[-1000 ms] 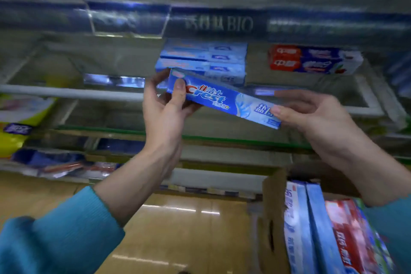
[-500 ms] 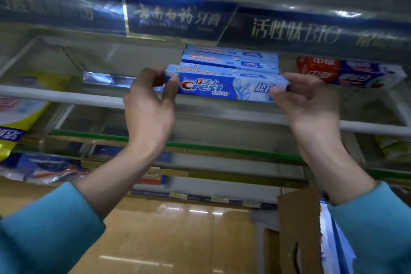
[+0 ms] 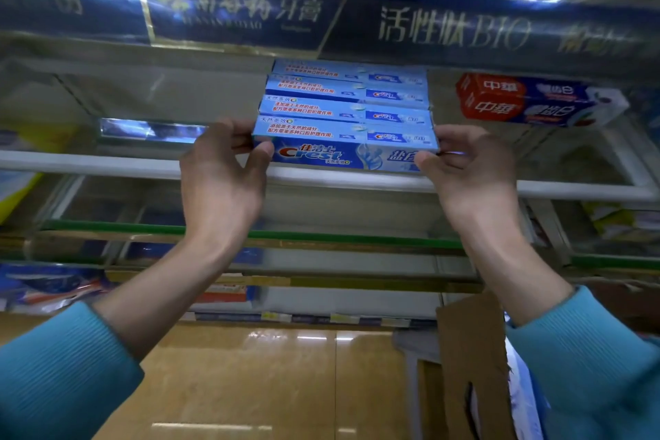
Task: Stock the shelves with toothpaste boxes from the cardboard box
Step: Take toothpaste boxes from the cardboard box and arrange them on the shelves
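Observation:
A blue Crest toothpaste box (image 3: 343, 145) lies lengthwise at the front of the shelf (image 3: 107, 166), in line with three more blue boxes (image 3: 346, 93) behind it. My left hand (image 3: 223, 175) grips its left end with thumb and fingers. My right hand (image 3: 468, 171) pinches its right end. The cardboard box (image 3: 471, 361) stands at the lower right, its flap up; blue packs show inside.
Red-and-blue toothpaste boxes (image 3: 535, 100) sit on the same shelf to the right. A blue signboard (image 3: 250, 11) hangs close above. Yellow packs (image 3: 18, 186) lie at far left, lower shelves (image 3: 250, 236) and a glossy wooden floor (image 3: 250, 386) below.
Both hands carried the Crest box up from a tilted position in front of the shelf, levelled it, and set it at the front of the row of blue boxes.

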The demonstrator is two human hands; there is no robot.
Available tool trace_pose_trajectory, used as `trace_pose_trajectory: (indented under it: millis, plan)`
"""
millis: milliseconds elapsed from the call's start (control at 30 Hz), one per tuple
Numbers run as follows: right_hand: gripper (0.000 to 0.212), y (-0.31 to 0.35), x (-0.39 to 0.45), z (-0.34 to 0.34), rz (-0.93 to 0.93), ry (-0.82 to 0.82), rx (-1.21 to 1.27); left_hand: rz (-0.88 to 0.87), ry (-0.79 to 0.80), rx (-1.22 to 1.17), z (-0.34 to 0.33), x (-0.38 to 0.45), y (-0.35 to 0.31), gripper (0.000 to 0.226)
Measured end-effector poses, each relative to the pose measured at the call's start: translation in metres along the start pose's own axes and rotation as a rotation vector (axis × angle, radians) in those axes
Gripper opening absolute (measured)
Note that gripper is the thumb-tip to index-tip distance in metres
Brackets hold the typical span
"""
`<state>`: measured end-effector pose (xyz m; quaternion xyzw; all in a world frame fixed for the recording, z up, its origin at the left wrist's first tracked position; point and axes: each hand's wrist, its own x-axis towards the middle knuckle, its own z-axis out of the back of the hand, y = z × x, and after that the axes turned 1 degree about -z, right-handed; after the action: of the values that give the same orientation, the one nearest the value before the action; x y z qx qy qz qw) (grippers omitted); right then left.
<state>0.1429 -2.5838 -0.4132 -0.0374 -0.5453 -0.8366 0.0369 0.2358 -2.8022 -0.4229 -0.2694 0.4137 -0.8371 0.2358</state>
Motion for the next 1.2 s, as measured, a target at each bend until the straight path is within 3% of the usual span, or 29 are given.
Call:
trace_pose_trajectory:
  millis: [600,833,1000,1100,1200]
  plan:
    - [0.034,-0.005,0.001,-0.003,-0.032,0.001,0.076,0.041,-0.003,0.061,-0.011,0.005,0.008,0.036]
    - [0.038,-0.012,0.001,0.015,-0.016,0.044,0.126,0.012,-0.060,0.103,-0.024,-0.017,-0.009,0.069]
    - [0.037,-0.034,-0.001,0.065,0.028,0.008,0.101,-0.159,-0.152,0.094,-0.049,-0.043,-0.041,0.056]
    - [0.032,-0.054,-0.005,0.118,-0.003,-0.062,0.058,-0.246,-0.045,0.079,-0.078,-0.070,-0.072,0.046]
    - [0.023,-0.079,-0.013,0.177,-0.026,-0.144,0.027,-0.288,0.157,-0.012,-0.114,-0.103,-0.107,0.029]
